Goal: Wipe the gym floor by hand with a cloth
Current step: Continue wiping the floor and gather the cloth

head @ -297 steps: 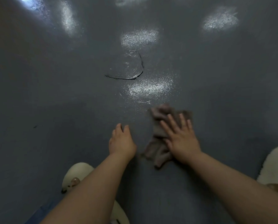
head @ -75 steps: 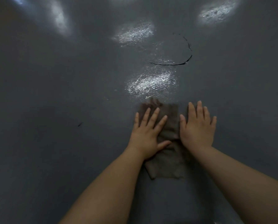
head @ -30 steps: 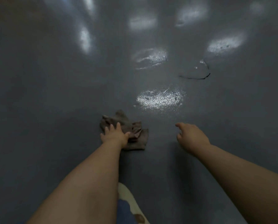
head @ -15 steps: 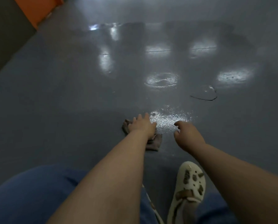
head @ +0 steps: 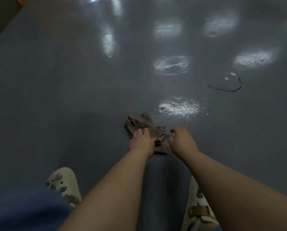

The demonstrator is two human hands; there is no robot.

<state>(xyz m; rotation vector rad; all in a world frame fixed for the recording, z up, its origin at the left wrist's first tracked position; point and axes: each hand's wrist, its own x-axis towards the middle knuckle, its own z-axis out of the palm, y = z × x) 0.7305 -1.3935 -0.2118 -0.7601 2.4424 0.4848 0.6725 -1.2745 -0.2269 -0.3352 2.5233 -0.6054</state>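
Lying crumpled on the grey gym floor, the brown cloth sits just ahead of the person, between the two hands and just short of a glossy patch that catches the light. The left hand rests on the cloth's near left part with its fingers laid fairly flat over the folds, pressing rather than clutching. The right hand is at the cloth's right edge with its fingers curled; whether it actually pinches the fabric or only hovers beside it cannot be told, since the view is dim and slightly blurred.

The cloth looks thin, limp and light, bunching into ridges instead of keeping a shape. It would likely drag and roll under a palm unless spread flat first. A sensible hold would be at two free corners or edges to pull it open, then a flat palm on the middle.

Two pale clogs stand nearer the person, well apart, and a dark curved mark lies farther off to the right.
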